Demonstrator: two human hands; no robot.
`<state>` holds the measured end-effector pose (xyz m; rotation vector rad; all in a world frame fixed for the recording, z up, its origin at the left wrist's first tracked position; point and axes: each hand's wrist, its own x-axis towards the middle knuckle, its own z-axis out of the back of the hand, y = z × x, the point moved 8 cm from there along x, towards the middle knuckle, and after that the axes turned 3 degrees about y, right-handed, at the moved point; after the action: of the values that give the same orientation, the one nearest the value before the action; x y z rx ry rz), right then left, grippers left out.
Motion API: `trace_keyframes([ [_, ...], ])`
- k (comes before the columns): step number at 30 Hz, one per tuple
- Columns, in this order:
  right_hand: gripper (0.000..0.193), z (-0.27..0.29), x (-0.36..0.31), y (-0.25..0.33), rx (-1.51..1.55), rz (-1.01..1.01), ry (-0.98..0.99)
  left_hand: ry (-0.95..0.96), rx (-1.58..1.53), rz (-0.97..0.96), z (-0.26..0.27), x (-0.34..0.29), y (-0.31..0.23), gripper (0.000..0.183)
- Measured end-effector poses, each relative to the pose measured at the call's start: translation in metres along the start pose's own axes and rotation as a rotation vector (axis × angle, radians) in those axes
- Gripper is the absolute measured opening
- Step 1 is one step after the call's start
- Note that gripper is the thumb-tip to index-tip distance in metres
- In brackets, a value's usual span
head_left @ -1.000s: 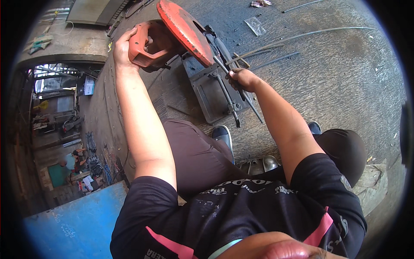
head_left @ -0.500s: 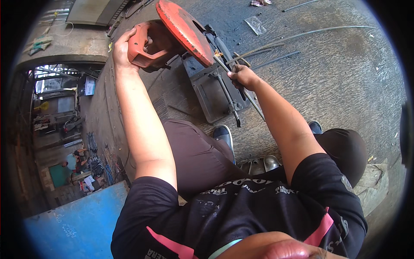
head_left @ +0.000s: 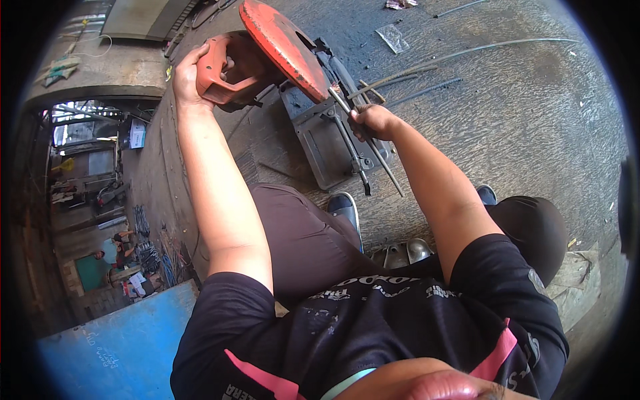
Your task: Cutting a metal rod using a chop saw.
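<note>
Rod [head_left: 385, 167], thin grey metal, head view: upper end at the lower rim of the red blade guard [head_left: 283, 50], over the chop saw's steel base [head_left: 327, 163], near end swung slightly toward my body since half a second ago, sparks [head_left: 335, 87] at the tip in both moments, which I judge to mean it is meeting the disc. Right hand [head_left: 371, 122], mine: fingers clamped around the rod just below that tip. Left hand [head_left: 189, 81], mine: wrapped around the orange D-handle [head_left: 211, 75], fingers curled through its opening.
</note>
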<state>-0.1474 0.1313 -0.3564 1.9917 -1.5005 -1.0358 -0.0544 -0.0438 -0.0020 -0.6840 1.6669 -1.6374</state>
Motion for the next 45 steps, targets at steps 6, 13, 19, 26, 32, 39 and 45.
trace_keyframes([
  [6,0.032,0.025,-0.016,0.044,-0.554,-0.074,-0.383,-0.012,-0.028,-0.013,0.010,-0.002,-0.001,0.031],
  [13,0.034,0.037,-0.017,0.180,-1.605,-0.038,-0.601,0.000,-0.073,0.000,0.002,0.002,0.001,0.029],
  [19,0.032,0.017,-0.023,0.202,-1.780,0.041,-0.456,0.013,-0.007,0.019,0.008,0.000,0.003,0.030],
  [26,0.033,0.012,-0.005,0.182,-1.632,0.005,-0.404,0.026,0.035,0.036,0.010,-0.003,-0.005,0.039],
  [32,0.034,0.015,0.001,0.178,-1.613,-0.036,-0.408,-0.056,-0.043,0.061,-0.002,0.005,0.009,0.041],
  [39,0.034,0.007,0.003,0.184,-1.629,-0.017,-0.393,0.037,0.015,0.057,0.014,0.009,0.006,0.041],
  [45,0.033,0.005,0.003,0.180,-1.641,-0.012,-0.403,0.019,0.006,0.071,0.015,0.005,0.005,0.040],
])
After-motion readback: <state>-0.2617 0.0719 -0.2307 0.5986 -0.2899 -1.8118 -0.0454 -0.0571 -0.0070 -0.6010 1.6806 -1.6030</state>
